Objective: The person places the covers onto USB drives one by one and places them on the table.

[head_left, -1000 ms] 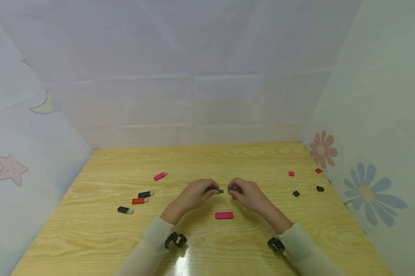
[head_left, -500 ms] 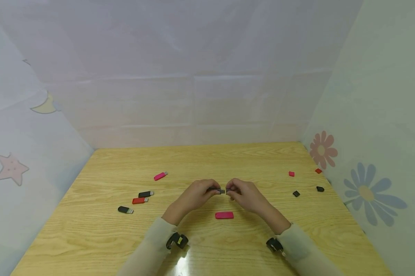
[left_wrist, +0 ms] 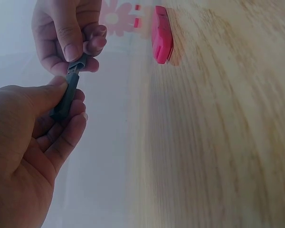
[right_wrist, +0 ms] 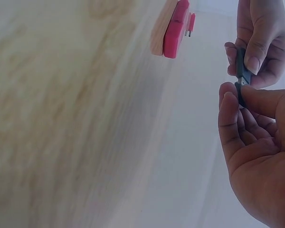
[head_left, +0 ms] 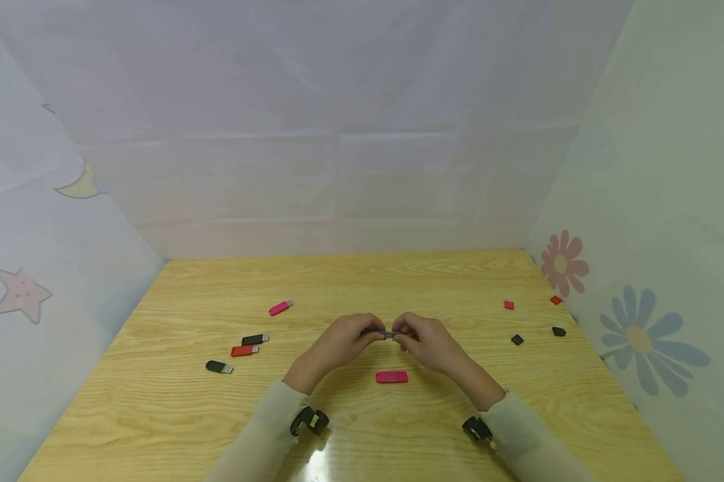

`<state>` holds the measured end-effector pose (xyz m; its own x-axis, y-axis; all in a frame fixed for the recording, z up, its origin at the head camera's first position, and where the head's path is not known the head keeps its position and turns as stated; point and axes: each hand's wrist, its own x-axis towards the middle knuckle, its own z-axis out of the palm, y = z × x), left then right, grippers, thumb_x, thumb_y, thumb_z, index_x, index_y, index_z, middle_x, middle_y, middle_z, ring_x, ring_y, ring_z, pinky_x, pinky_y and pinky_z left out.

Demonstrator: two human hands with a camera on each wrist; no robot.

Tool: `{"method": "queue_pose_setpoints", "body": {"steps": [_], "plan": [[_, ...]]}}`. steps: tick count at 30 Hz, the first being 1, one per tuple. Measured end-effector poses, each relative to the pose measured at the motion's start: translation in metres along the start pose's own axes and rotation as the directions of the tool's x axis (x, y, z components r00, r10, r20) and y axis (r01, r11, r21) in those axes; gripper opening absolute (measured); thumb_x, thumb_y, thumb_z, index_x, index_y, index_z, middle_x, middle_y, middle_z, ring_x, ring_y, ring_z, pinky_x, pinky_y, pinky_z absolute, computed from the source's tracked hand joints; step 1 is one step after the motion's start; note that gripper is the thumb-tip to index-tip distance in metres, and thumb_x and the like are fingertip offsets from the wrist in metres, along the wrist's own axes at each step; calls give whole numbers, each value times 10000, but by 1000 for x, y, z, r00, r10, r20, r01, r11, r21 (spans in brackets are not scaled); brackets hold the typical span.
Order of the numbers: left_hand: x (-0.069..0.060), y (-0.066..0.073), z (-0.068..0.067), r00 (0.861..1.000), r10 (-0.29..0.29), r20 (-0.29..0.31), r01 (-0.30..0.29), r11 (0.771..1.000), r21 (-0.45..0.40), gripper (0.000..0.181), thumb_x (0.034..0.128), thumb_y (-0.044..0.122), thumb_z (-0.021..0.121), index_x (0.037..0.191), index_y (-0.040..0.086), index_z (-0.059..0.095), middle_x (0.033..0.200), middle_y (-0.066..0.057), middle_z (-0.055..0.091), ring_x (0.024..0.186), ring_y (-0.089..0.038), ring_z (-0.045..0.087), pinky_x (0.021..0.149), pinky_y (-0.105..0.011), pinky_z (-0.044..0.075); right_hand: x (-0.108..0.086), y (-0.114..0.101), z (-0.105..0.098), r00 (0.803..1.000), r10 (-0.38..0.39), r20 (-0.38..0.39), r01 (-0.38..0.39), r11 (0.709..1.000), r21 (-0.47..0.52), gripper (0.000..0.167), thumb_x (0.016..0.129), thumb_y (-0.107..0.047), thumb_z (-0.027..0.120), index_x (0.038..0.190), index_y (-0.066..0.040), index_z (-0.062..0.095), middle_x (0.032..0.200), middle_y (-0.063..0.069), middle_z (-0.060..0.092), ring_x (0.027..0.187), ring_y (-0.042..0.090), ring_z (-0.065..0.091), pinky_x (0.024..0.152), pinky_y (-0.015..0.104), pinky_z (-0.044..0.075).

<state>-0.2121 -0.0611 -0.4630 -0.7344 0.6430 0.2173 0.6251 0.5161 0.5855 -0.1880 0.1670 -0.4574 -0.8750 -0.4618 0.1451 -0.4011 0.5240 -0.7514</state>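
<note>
Near the middle of the table, my left hand [head_left: 346, 340] pinches a dark USB stick [left_wrist: 65, 98] between thumb and fingers, its metal plug pointing right. Facing it, my right hand [head_left: 427, 341] pinches a small dark cap [left_wrist: 77, 63] by its end. In the left wrist view the cap's mouth is at the tip of the plug, with some metal still showing between the two dark parts. The right wrist view also shows a short bit of metal between stick and cap. A pink USB stick [head_left: 392, 377] with its plug covered lies on the table just below both hands.
On the left of the wooden table [head_left: 157, 415] lie a pink stick [head_left: 279, 308], a red stick [head_left: 241, 351] and two black sticks, plugs bare. At the right lie a pink cap [head_left: 509, 305], a red cap [head_left: 556, 300] and two black caps [head_left: 517, 339].
My right hand has moved slightly left with the cap, closing the gap to the stick's plug. The left hand has shifted slightly right. The things on the table lie where they were.
</note>
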Motion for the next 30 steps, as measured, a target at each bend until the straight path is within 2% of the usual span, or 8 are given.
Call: {"method": "queue_pose_setpoints", "body": {"steps": [13, 21, 26, 30], "plan": [[0, 2, 2, 1000, -2, -5, 2, 1000, -14, 152, 1023, 218, 610, 1109, 126, 695, 1040, 22, 734, 900, -44, 661, 767, -203, 539, 1, 0, 4, 999, -29, -13, 29, 1000, -8, 81, 1003, -69, 629, 1083, -66, 643, 911, 126, 718, 749, 286, 696, 642, 235, 546], [0, 3, 3, 1000, 14, -18, -14, 1000, -13, 144, 1019, 210, 617, 1099, 117, 692, 1027, 15, 738, 891, -48, 668, 764, -196, 541, 1, -2, 3, 1000, -6, -4, 6, 1000, -2, 94, 1003, -64, 626, 1095, -75, 642, 937, 143, 720, 776, 298, 705, 648, 232, 545], [1, 3, 4, 999, 18, -34, -19, 999, -35, 124, 1015, 189, 623, 1088, 117, 693, 1018, 12, 742, 885, -46, 672, 759, -190, 541, 1, -3, 3, 1000, -15, -10, 15, 1000, 1, 95, 1001, -51, 625, 1092, -71, 642, 931, 142, 719, 771, 297, 704, 643, 235, 546], [1, 4, 4, 998, 28, -53, -31, 997, -65, 99, 1008, 167, 633, 1066, 114, 693, 1003, 7, 744, 878, -93, 694, 747, -192, 542, 1, -4, 2, 1000, -8, -13, 8, 1000, 0, 93, 1003, -55, 623, 1091, -76, 643, 918, 133, 719, 767, 295, 702, 637, 237, 544]]}}
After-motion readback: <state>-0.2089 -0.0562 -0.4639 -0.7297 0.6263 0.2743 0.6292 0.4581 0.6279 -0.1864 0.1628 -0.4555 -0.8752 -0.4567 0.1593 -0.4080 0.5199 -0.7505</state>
